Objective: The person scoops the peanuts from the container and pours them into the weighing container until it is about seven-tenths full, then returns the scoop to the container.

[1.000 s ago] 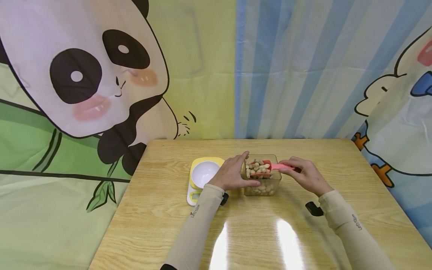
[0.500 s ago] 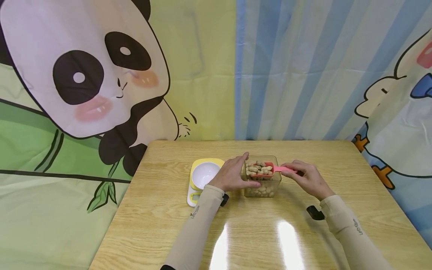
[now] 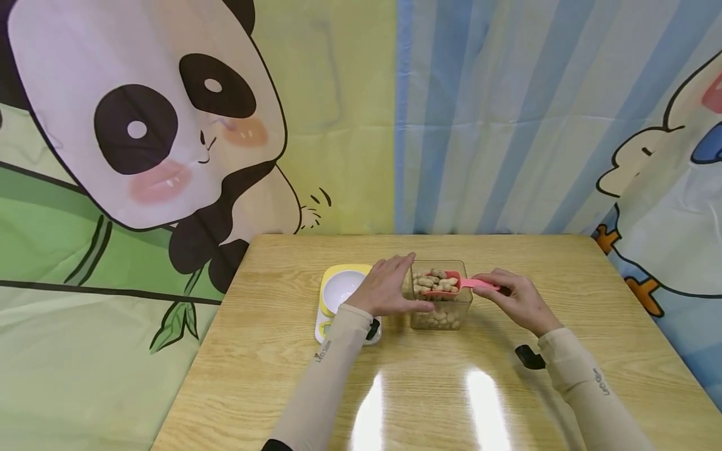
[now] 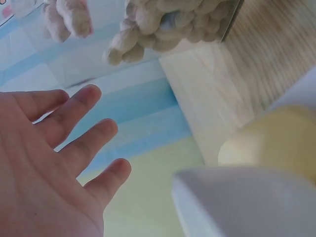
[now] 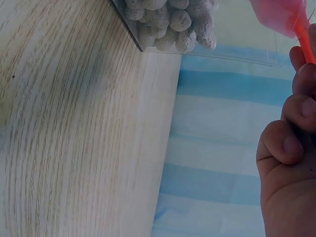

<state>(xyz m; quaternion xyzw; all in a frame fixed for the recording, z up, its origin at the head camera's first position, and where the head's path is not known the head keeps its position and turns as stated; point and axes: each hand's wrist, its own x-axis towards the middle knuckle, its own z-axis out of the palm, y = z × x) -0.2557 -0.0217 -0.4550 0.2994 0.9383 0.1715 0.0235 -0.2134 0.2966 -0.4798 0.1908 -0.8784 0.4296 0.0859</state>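
Note:
Peanuts in their shells [image 3: 442, 321] partly fill a clear square container [image 3: 469, 308] on the wooden table. My right hand [image 3: 517, 302] grips the handle of a pink scoop [image 3: 468, 282], its fingers curled round it in the right wrist view. The scoop's bowl lies inside the container's mouth, loaded with peanuts. At the container's left side is my left hand [image 3: 389, 291], thumb toward the front and fingers toward the back. Its fingers [image 4: 94, 143] look spread and mostly straight in the left wrist view; whether they touch the wall I cannot tell.
A yellow and white kitchen scale [image 3: 321, 331] stands left of the container, bearing a white bowl [image 3: 338, 293]. My left forearm and hand cover part of both. Behind the table [image 3: 429, 388] hangs a printed curtain [image 3: 350, 125].
The scoop with its peanuts has shifted slightly right within the container's mouth, my right hand moving with it. My left hand has stayed at the container's left side.

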